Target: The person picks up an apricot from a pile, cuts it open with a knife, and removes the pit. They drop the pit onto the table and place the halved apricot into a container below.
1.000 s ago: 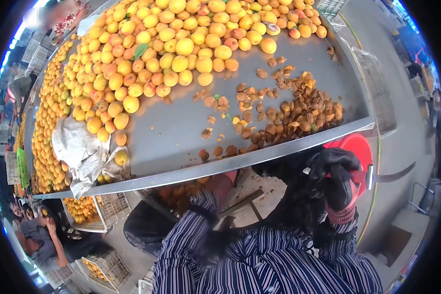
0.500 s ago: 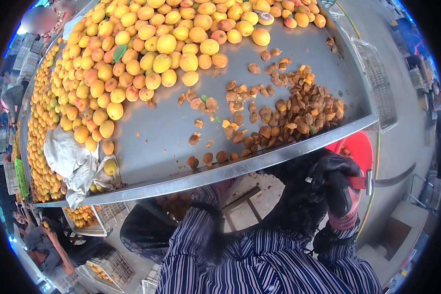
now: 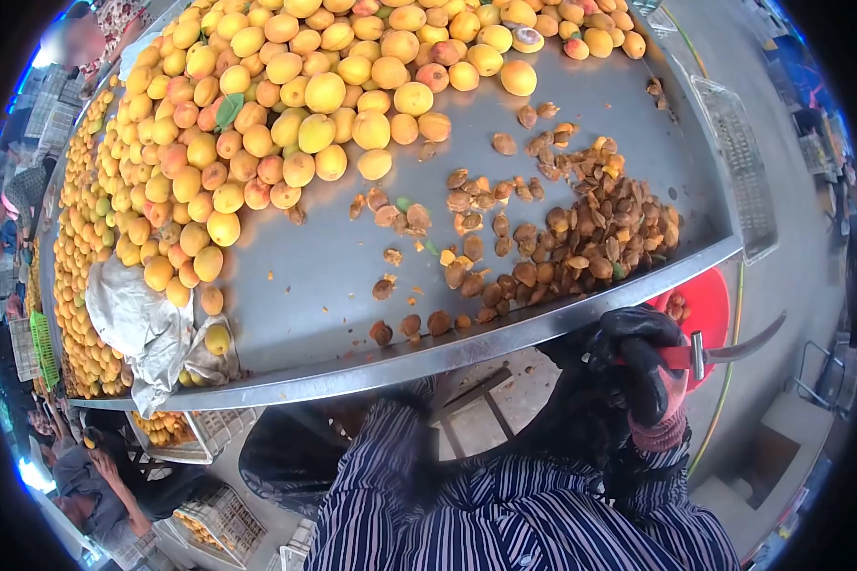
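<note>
My right hand (image 3: 638,357), in a black glove, is closed around the red handle of a curved knife (image 3: 750,341), its blade pointing right. Behind the hand is a red bucket (image 3: 717,305) with some brown pits in it, partly covered by the glove and the table edge. My left sleeve (image 3: 381,433) reaches under the table's front edge, which hides the left hand. On the metal table (image 3: 324,276) a heap of brown apricot pits (image 3: 600,228) lies near the front right. A large pile of apricots (image 3: 295,95) spreads over the back and left.
A crumpled white cloth (image 3: 138,309) lies at the table's front left. Crates with apricots (image 3: 214,523) stand on the floor, near a seated person (image 3: 95,476). Another crate (image 3: 733,152) is beyond the table's right edge, and a yellow hose (image 3: 719,414) runs along the floor.
My right hand has turned, so the knife blade is now sharper in view and swung upward at its tip. The table has shifted slightly right and down in view. The left hand has gone out of sight.
</note>
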### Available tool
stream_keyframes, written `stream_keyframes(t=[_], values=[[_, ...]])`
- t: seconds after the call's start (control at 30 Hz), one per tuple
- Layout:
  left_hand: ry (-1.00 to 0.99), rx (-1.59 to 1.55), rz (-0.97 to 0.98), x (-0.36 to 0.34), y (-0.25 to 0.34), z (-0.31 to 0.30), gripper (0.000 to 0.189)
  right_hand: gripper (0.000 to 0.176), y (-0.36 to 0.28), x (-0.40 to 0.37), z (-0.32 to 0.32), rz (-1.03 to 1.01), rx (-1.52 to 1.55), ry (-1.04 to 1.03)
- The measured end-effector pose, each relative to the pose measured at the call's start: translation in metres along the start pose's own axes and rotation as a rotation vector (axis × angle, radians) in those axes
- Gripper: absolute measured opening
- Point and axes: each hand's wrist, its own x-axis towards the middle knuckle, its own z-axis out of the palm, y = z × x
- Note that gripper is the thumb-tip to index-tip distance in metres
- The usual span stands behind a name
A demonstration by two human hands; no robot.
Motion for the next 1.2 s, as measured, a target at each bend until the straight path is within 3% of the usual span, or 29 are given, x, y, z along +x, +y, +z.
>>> stream_keyframes(t=[0.7, 0.77, 0.87, 1.2], values=[[-0.046, -0.367, -0.016, -0.001, 0.031, 0.004, 0.035, 0.023, 0.001, 0.002, -0.014, -0.019, -0.003, -0.047], [-0.051, -0.397, -0.011, 0.000, 0.037, 0.005, 0.034, 0.022, 0.001, -0.001, -0.021, -0.044, -0.143, -0.036], [-0.056, -0.438, -0.006, 0.001, 0.045, 0.002, 0.034, 0.021, -0.002, -0.001, -0.016, -0.005, 0.015, 0.002], [-0.037, -0.576, -0.019, -0.010, 0.060, -0.004, 0.034, 0.022, -0.004, -0.008, -0.021, 0.072, 0.057, 0.053]])
